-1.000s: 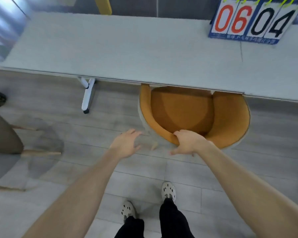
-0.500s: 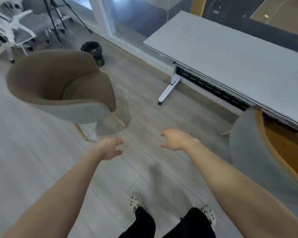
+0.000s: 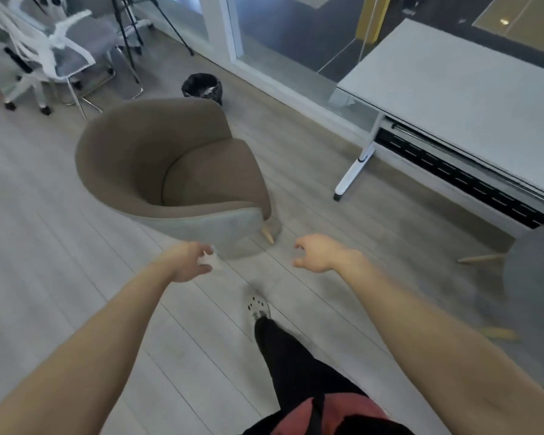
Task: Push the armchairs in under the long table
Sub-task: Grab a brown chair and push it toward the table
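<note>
Reaching for the brown armchair, not yet pushed in.

The brown armchair [image 3: 170, 171] stood out on the floor, well apart from the long table [image 3: 471, 98], its seat opening turned toward the table; it looked like a rounded tub shape, brown upholstery inside, a grey outer shell and pale wooden legs. A second, grey-backed armchair [image 3: 534, 277] sat at the right edge close against the table, judged already in place, so the brown one was left to do. The left hand [image 3: 190, 262] was just beside the chair's back rim, fingers loosely curled and holding nothing; the right hand [image 3: 319, 252] hovered apart from it, fingers half-spread and empty. A black bin [image 3: 203, 86] and a white office chair [image 3: 44, 48] stood beyond.
</note>
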`<state>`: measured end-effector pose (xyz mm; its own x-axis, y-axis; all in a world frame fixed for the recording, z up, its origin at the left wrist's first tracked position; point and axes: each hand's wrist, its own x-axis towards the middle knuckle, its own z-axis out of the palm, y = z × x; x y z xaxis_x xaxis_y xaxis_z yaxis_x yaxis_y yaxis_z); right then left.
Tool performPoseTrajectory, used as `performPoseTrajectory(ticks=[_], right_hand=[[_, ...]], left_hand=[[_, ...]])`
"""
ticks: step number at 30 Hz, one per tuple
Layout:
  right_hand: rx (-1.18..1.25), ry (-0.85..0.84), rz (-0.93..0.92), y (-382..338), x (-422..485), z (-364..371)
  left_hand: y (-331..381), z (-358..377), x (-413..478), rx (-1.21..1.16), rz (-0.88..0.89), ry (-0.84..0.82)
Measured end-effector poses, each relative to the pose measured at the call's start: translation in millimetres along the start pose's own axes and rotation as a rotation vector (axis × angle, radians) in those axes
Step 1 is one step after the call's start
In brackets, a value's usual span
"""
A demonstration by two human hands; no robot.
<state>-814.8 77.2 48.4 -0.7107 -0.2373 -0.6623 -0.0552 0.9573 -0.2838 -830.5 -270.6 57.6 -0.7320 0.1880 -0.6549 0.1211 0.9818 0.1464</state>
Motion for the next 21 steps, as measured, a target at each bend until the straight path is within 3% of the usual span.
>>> performPoseTrajectory(ticks=[11,21], right_hand=[[0.180,0.056,0.133,-99.5,161.2,-82.5],[0.314,0.123,0.428,-184.7,221.0,-92.9]], left_hand=[[-137.9,-173.7,124.1,0.129,0.178,0.033],[-213.6,-252.5,257.1,0.502,0.489,-0.080]])
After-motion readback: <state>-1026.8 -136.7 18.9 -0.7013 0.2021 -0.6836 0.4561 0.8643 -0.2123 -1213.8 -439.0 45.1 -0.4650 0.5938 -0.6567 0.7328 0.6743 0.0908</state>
